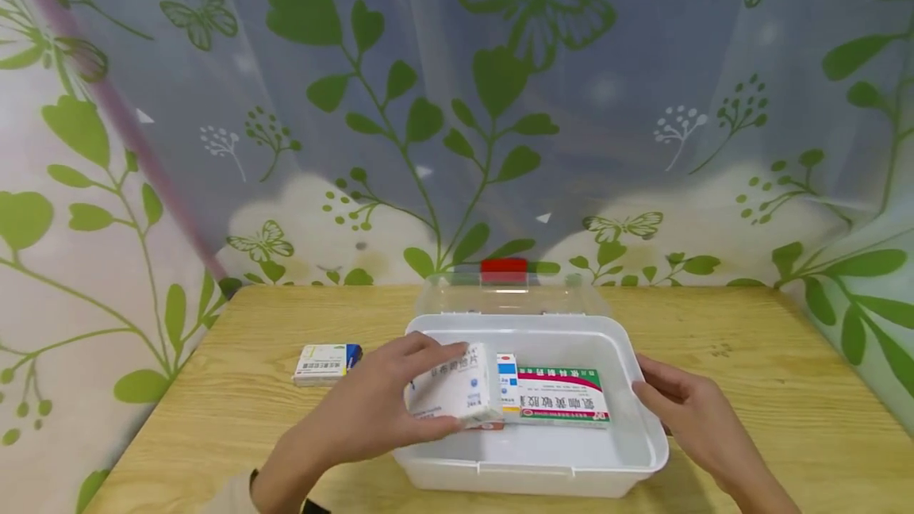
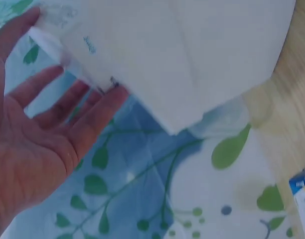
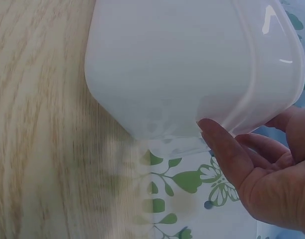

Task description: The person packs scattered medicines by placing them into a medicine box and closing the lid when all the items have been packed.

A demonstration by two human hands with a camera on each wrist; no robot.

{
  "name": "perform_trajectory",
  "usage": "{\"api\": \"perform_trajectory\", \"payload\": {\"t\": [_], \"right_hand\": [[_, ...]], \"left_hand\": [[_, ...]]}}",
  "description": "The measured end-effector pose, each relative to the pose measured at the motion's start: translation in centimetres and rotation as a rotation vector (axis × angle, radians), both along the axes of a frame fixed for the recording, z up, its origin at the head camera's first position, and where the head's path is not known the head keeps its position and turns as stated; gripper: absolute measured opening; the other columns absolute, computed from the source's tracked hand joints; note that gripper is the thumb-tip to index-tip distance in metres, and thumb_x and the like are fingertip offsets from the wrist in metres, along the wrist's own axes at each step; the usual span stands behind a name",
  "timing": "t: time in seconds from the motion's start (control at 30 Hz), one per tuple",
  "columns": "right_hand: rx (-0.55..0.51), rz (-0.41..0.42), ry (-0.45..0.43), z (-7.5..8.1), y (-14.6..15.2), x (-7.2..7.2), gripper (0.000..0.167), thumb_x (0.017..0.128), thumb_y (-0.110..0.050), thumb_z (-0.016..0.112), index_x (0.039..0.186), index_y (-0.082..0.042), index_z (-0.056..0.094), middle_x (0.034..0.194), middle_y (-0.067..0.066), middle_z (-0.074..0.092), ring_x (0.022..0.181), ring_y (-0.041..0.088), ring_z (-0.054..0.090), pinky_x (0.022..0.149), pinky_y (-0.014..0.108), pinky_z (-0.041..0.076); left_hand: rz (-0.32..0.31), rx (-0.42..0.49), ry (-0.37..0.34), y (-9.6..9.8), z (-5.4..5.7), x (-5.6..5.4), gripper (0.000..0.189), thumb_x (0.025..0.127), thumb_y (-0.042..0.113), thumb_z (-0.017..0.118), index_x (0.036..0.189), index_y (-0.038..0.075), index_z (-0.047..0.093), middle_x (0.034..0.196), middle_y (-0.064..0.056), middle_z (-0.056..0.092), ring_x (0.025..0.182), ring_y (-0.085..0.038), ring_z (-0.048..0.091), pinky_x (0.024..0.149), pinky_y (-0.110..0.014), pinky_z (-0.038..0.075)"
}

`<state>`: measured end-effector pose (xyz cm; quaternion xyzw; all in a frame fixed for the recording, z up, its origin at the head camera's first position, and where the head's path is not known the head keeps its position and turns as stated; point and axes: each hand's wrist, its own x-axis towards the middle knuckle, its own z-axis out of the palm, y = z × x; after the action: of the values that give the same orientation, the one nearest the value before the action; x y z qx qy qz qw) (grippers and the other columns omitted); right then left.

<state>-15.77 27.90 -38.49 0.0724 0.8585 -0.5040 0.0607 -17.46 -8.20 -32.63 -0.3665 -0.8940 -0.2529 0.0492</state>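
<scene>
White bin (image 1: 524, 481) is set on the table (image 1: 236, 395), rim pinched by fingers of the right hand (image 1: 696, 403); green-and-red carton (image 1: 567, 400) is laid inside; white carton (image 1: 451, 392) is clamped by fingers of the left hand (image 1: 382, 395) over the bin's left part, exact depth unclear; blue-edged carton (image 1: 324, 364) is seen outside.

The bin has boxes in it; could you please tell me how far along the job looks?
Done, it seems: the lid is open, and the green box and blue-and-white box lie in the bin. In hand: the left hand holds a white box at the bin's left end; the right hand holds its rim. Left, perhaps: placing the white box, then the loose box on the table.
</scene>
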Motion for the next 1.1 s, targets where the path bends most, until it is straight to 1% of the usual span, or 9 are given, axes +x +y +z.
{"api": "perform_trajectory", "payload": {"t": [0.1,0.17,0.27,0.37,0.57,0.77,0.87,1.0,1.1], "right_hand": [[0.008,-0.012,-0.004,-0.1,-0.1,0.0,0.061,0.095,-0.033,0.061,0.143,-0.002,0.042,0.138,0.02,0.048,0.113,0.03,0.056,0.074,0.03,0.057],[0.008,-0.019,-0.002,-0.2,-0.2,-0.1,0.061,0.094,-0.034,0.062,0.143,-0.003,0.042,0.137,0.02,0.048,0.114,0.03,0.056,0.075,0.03,0.057],[0.004,-0.025,0.006,-0.4,-0.2,-0.1,0.061,0.094,-0.035,0.062,0.143,-0.004,0.043,0.137,0.019,0.049,0.115,0.03,0.055,0.076,0.03,0.057],[0.012,-0.029,0.004,-0.6,-0.2,0.0,0.061,0.094,-0.037,0.061,0.143,-0.005,0.043,0.137,0.019,0.05,0.116,0.03,0.055,0.077,0.03,0.056],[0.0,-0.04,0.014,-0.8,-0.1,0.3,0.062,0.093,-0.041,0.061,0.143,-0.008,0.044,0.136,0.017,0.051,0.113,0.026,0.057,0.076,0.028,0.056],[-0.011,-0.036,0.018,-0.8,-0.1,0.1,0.063,0.093,-0.041,0.061,0.143,-0.008,0.044,0.137,0.017,0.05,0.112,0.025,0.057,0.076,0.028,0.056],[0.006,-0.036,0.007,-0.8,0.2,0.1,0.064,0.093,-0.042,0.061,0.144,-0.007,0.043,0.138,0.018,0.048,0.111,0.026,0.057,0.075,0.028,0.056],[-0.002,-0.043,0.01,-0.9,0.3,0.1,0.064,0.093,-0.043,0.061,0.144,-0.008,0.043,0.138,0.018,0.049,0.11,0.025,0.058,0.074,0.027,0.056],[-0.012,-0.044,0.026,-0.9,0.1,0.2,0.063,0.093,-0.042,0.061,0.143,-0.009,0.044,0.136,0.017,0.051,0.11,0.024,0.058,0.075,0.025,0.056]], "left_hand": [[-0.07,-0.107,-0.061,1.1,-0.5,-0.5,0.063,0.08,0.052,0.072,0.135,0.025,0.057,0.111,0.01,0.056,0.093,-0.006,0.052,0.077,-0.025,0.049],[-0.112,-0.163,-0.114,1.5,-0.9,-0.9,0.062,0.08,0.053,0.071,0.133,0.024,0.058,0.114,0.009,0.058,0.097,-0.006,0.053,0.08,-0.025,0.049],[-0.157,-0.206,-0.201,1.9,-1.6,-1.6,0.058,0.08,0.05,0.073,0.13,0.022,0.061,0.117,0.01,0.06,0.103,-0.006,0.054,0.088,-0.025,0.047],[-0.178,-0.247,-0.252,2.2,-2.3,-2.2,0.055,0.08,0.047,0.074,0.128,0.022,0.063,0.121,0.012,0.06,0.111,-0.006,0.053,0.096,-0.026,0.044],[-0.167,-0.314,-0.235,2.4,-3.0,-2.6,0.053,0.079,0.05,0.074,0.124,0.024,0.065,0.12,0.014,0.06,0.113,-0.006,0.053,0.097,-0.028,0.043],[-0.144,-0.34,-0.267,2.4,-2.9,-2.9,0.053,0.076,0.053,0.075,0.119,0.023,0.068,0.115,0.016,0.062,0.105,-0.004,0.055,0.093,-0.027,0.045],[-0.136,-0.377,-0.276,2.7,-2.7,-3.0,0.053,0.077,0.053,0.075,0.119,0.023,0.067,0.115,0.015,0.062,0.105,-0.006,0.054,0.094,-0.029,0.045],[-0.115,-0.44,-0.255,3.0,-2.8,-2.8,0.054,0.077,0.053,0.074,0.121,0.023,0.066,0.119,0.011,0.06,0.11,-0.01,0.053,0.099,-0.032,0.043],[-0.099,-0.468,-0.221,3.0,-3.1,-2.8,0.054,0.075,0.055,0.075,0.119,0.024,0.066,0.114,0.011,0.06,0.103,-0.009,0.054,0.095,-0.031,0.045]]}}
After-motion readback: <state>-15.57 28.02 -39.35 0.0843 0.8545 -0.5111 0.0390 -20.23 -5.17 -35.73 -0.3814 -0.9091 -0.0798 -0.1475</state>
